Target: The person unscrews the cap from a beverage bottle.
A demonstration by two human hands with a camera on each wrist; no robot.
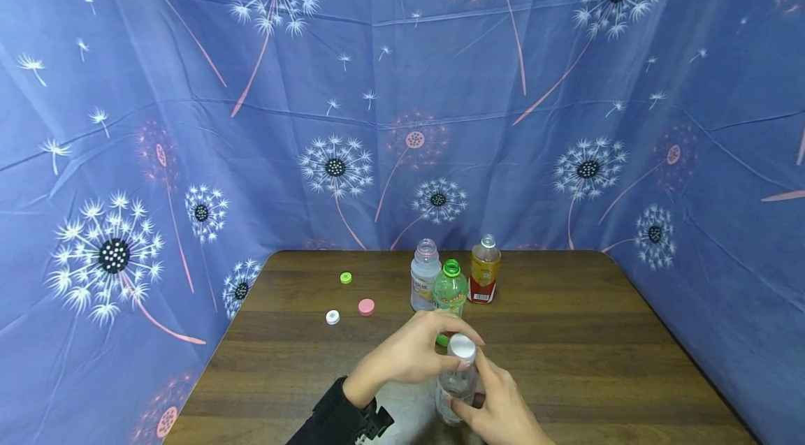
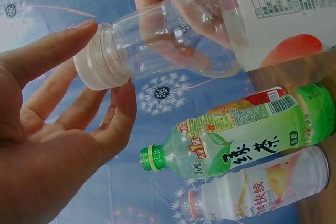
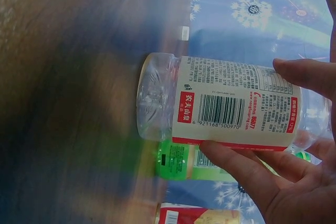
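Note:
A clear plastic bottle [image 3: 231, 103] with a white and red printed label stands upright in front of me, a white cap [image 1: 462, 347] on its mouth. My left hand [image 1: 411, 351] reaches over from the left and pinches that cap, thumb on one side and fingertips on the other. Lower down, my right hand [image 1: 503, 410] grips the labelled body, its thumb and fingers on opposite sides. Just behind is a green tea bottle [image 2: 247, 142] with an uncapped green neck. Part of its lower half is hidden by my left hand in the head view.
A whitish drink bottle [image 1: 424, 282] and a bottle with a red and yellow label [image 1: 484, 270], both uncapped, stand at the back. Left of them lie a green cap [image 1: 346, 278], a pink cap [image 1: 366, 307] and a white loose cap [image 1: 332, 317] on the wooden table [image 1: 597, 333].

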